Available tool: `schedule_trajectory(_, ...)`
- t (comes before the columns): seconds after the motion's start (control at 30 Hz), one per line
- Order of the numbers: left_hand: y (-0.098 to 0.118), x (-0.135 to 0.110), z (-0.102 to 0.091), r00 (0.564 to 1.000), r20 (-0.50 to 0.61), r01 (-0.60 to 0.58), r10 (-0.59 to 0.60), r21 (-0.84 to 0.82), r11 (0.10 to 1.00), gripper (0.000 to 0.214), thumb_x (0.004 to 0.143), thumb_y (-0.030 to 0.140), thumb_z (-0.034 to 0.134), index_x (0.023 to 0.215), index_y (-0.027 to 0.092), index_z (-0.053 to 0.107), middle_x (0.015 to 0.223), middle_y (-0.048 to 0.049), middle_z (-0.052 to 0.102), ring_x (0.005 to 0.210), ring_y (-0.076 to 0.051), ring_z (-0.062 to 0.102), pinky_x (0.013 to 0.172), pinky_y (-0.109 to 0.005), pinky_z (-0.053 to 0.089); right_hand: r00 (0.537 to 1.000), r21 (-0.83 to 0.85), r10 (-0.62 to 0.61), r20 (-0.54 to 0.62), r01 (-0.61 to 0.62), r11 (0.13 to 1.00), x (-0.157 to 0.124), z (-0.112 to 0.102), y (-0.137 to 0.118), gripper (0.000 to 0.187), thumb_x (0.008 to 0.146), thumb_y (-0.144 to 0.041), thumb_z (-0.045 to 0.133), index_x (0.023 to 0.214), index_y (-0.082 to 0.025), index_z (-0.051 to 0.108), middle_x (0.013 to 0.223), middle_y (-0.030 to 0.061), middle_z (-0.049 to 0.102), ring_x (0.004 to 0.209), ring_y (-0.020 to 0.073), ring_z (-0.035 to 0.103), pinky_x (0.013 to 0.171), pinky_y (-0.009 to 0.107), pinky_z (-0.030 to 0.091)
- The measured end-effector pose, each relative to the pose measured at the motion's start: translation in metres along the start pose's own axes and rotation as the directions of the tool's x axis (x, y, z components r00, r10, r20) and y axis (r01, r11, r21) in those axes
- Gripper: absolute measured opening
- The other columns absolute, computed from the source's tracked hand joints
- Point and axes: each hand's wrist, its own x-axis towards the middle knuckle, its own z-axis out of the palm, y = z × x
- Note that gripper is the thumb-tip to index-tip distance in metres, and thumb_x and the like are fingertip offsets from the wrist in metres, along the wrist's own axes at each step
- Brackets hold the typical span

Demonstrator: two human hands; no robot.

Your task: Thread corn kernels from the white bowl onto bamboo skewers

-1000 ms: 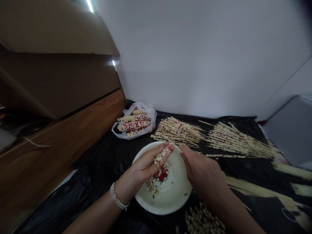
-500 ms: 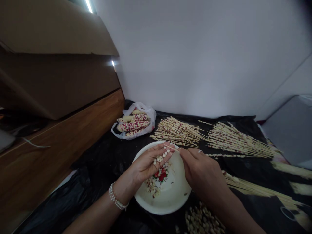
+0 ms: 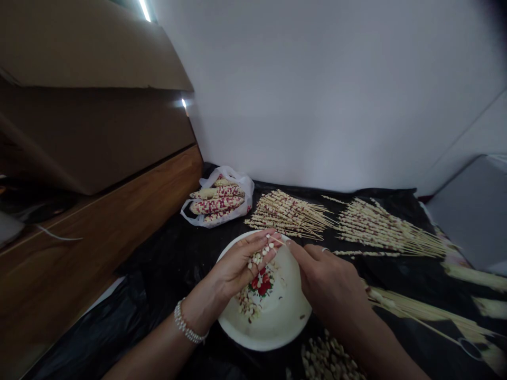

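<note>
My left hand (image 3: 233, 269), palm up above a white bowl (image 3: 273, 340), cups several pale corn kernels (image 3: 257, 258). Pinched in my right hand (image 3: 328, 277) is a thin wooden skewer (image 3: 277, 240), its tip pointing left over the left fingers. A pale kernel seems to touch that tip; whether it is pierced I cannot tell. Below the hands, loose kernels (image 3: 247, 307) lie in the bowl beside a red printed flower (image 3: 262, 285).
Behind the bowl are a plastic bag (image 3: 248, 184) of red-and-white corn cobs (image 3: 217, 205) and two piles of kernel-threaded skewers (image 3: 277, 211). Bare skewers (image 3: 428, 309) lie right. A heap of small pale-brown pieces (image 3: 328, 361) sits in front. A cardboard box (image 3: 99, 137) stands left.
My right hand and the skewer have shifted slightly left, with the tip up against the left fingertips. My left hand stays nearly in place with the kernels.
</note>
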Motion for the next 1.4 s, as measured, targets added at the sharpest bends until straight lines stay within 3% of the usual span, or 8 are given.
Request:
schedule_trajectory(0.57, 0.0, 0.0, 0.0, 1.0, -0.012, 0.006, -0.007, -0.033, 0.999, 0.02, 0.08, 0.018, 0.067, 0.1, 0.019, 0.069, 0.103, -0.0042, 0.071, 0.107, -0.015, 0.061, 0.094, -0.022, 0.044, 0.999, -0.005, 0.029, 0.02, -0.029, 1.0, -0.001, -0.001, -0.002, 0.027, 0.081, -0.013, 0.047, 0.1, -0.022, 0.064, 0.067, -0.001, 0.058, 0.058, 0.0137, 0.054, 0.05, 0.027, 0.027)
schedule_trajectory(0.8, -0.004, 0.003, -0.004, 1.0, -0.018, 0.005, -0.006, -0.037, 0.999, 0.02, 0.079, 0.016, 0.067, 0.098, 0.019, 0.069, 0.108, -0.0045, 0.07, 0.114, -0.016, 0.057, 0.096, -0.024, 0.043, 1.0, -0.009, 0.022, 0.01, -0.022, 1.0, 0.0, 0.001, -0.002, 0.026, 0.082, -0.012, 0.047, 0.099, -0.02, 0.065, 0.066, -0.0014, 0.057, 0.057, 0.0138, 0.054, 0.05, 0.028, 0.029)
schedule_trajectory(1.4, -0.011, 0.008, -0.009, 0.998, -0.056, 0.016, -0.02, -0.071, 0.997, 0.021, 0.078, 0.018, 0.068, 0.099, 0.02, 0.069, 0.108, -0.0046, 0.07, 0.114, -0.019, 0.058, 0.094, -0.027, 0.047, 1.0, -0.068, 0.02, 0.019, -0.019, 0.998, -0.002, 0.001, -0.006, 0.036, 0.075, -0.01, 0.054, 0.109, -0.018, 0.064, 0.067, -0.0003, 0.06, 0.055, 0.0156, 0.056, 0.047, 0.028, 0.031)
